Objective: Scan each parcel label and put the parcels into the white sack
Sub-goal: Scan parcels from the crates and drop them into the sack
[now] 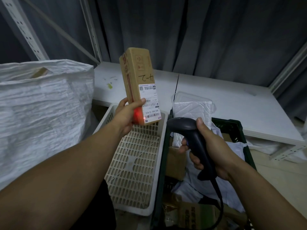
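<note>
My left hand grips the lower end of a long cardboard parcel and holds it upright in the middle of the view. Its white shipping label faces me, with a red scanner glow at the label's bottom left corner. My right hand holds a black barcode scanner by its handle, its head pointing at the parcel. The white sack stands at the left, open at the top, with a cardboard corner showing inside.
A white plastic basket sits below the parcel. To its right a dark green crate holds several white mailer bags and cardboard boxes. A white shelf board and grey curtain lie behind.
</note>
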